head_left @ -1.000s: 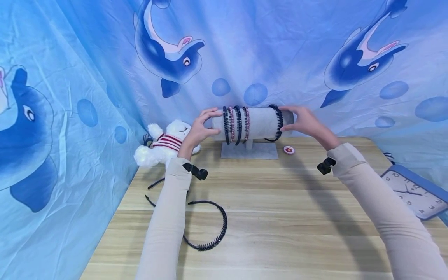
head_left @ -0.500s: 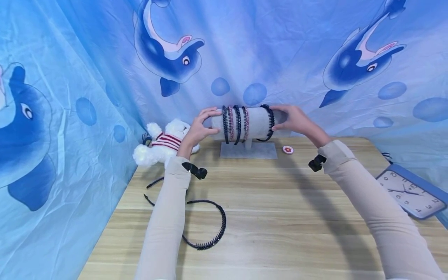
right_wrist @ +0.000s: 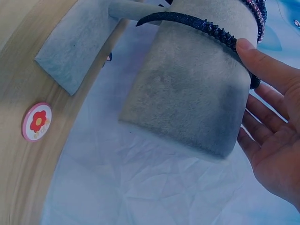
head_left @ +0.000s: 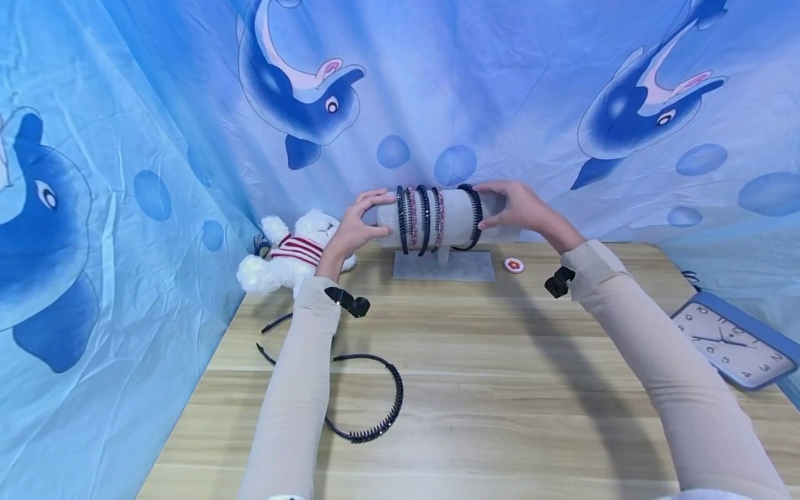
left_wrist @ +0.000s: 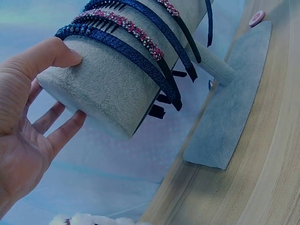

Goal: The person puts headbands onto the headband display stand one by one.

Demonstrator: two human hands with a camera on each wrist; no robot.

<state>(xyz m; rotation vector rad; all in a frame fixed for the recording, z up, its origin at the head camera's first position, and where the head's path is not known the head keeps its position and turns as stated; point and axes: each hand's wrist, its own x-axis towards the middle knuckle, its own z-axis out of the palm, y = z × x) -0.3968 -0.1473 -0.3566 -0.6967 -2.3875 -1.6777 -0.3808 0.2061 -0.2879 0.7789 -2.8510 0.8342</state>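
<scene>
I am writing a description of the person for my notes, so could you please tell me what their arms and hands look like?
The left hand and right hand are bare, without gloves. The left sleeve and right sleeve are long, light beige and wrinkled. A small black device sits at the left wrist, another at the right.

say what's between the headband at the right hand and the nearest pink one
Only a bare stretch of the grey roll; the head view shows it.

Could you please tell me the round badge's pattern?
The badge bears a red flower, clearest in the right wrist view.
</scene>
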